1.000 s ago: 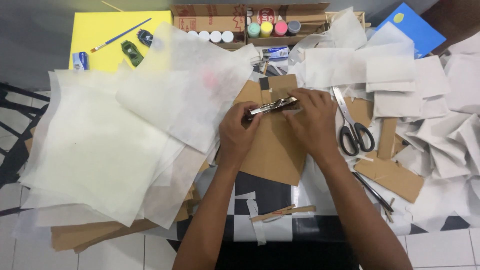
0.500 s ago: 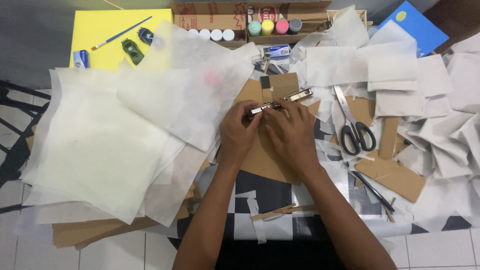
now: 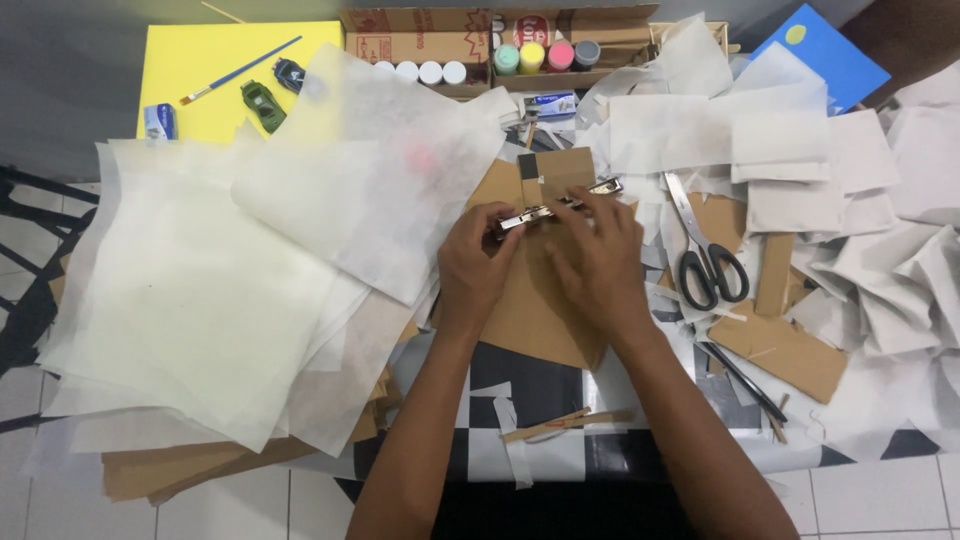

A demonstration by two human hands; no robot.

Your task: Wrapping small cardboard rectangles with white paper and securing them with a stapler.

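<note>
Both hands (image 3: 540, 265) grip stapler (image 3: 555, 205) btwn them, over cardboard (image 3: 535, 310).

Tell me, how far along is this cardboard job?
Looks mid-way. Already done: many white paper sheets lie cut and piled, and cardboard offcuts lie by the scissors, which are set down. In hand: the left hand and right hand work a metal stapler on the brown cardboard piece. Left: the paint pots and brush lie apart from the hands.
</note>
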